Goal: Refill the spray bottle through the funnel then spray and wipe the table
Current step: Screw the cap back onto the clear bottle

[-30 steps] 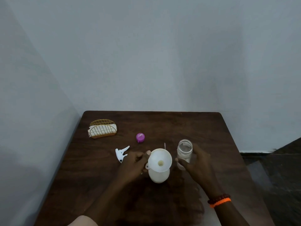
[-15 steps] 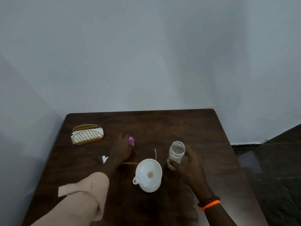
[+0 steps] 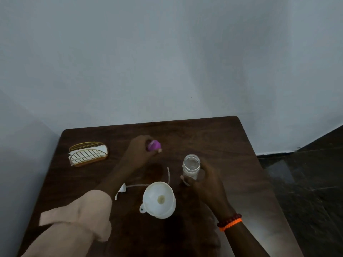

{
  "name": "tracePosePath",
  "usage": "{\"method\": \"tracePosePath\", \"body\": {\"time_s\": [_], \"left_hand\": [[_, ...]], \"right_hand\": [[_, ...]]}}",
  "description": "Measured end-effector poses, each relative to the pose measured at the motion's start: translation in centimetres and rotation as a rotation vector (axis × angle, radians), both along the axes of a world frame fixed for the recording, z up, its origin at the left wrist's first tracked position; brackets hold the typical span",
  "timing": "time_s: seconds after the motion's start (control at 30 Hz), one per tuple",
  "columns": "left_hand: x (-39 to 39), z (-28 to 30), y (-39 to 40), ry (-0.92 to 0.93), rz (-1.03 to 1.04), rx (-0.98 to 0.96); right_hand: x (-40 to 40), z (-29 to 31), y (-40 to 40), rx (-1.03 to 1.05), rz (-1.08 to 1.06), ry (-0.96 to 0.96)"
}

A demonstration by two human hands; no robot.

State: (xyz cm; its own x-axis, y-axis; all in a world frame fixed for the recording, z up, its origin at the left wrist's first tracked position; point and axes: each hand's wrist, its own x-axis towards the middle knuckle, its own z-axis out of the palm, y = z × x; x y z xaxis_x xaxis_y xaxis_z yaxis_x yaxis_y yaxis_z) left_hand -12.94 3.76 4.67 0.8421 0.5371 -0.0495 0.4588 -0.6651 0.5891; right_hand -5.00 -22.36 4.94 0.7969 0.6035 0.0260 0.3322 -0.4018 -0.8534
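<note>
A white funnel (image 3: 158, 197) sits in the mouth of a white spray bottle (image 3: 167, 212) near the table's front middle. My left hand (image 3: 139, 151) is stretched to the far middle and grips a purple lid (image 3: 154, 145), lifted a little off the wood. My right hand (image 3: 203, 182) is wrapped around a clear open jar (image 3: 191, 166) standing upright to the right of the funnel. The white spray head (image 3: 121, 189) with its thin dip tube (image 3: 168, 175) lies on the table behind the funnel, partly hidden by my left forearm.
A gold wire holder with white napkins (image 3: 88, 153) stands at the far left of the dark wooden table (image 3: 232, 145). Grey walls close in behind and on the left. The table's right edge drops to a dark floor (image 3: 306, 182).
My left hand left the funnel, reached to the far middle and took hold of the purple lid. My right hand stayed on the jar. The camera view shifted.
</note>
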Motion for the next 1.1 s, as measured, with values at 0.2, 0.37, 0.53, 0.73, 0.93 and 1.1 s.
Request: {"method": "tracePosePath", "body": {"time_s": [0.2, 0.37, 0.53, 0.73, 0.93, 1.1], "left_hand": [[0.3, 11.9, -6.9, -0.186, -0.337, -0.105], [0.1, 12.5, -9.8, -0.184, -0.375, -0.038], [-0.3, 12.9, -11.1, -0.214, -0.387, 0.015], [-0.1, 14.4, -11.6, -0.127, -0.328, 0.080], [0.6, 14.5, -12.7, -0.053, -0.236, 0.117], [-0.1, 15.2, -11.9, -0.130, -0.504, -0.052]], "right_hand": [[-0.1, 1.9, -0.3, 0.085, 0.053, -0.095], [-0.2, 2.8, -0.7, 0.075, 0.039, -0.161], [0.0, 3.6, -1.2, 0.080, 0.046, -0.188], [-0.1, 4.5, -1.3, 0.113, 0.040, -0.215], [-0.3, 4.7, -1.3, 0.114, 0.015, -0.178], [-0.5, 5.0, -1.7, 0.124, -0.007, -0.188]]}}
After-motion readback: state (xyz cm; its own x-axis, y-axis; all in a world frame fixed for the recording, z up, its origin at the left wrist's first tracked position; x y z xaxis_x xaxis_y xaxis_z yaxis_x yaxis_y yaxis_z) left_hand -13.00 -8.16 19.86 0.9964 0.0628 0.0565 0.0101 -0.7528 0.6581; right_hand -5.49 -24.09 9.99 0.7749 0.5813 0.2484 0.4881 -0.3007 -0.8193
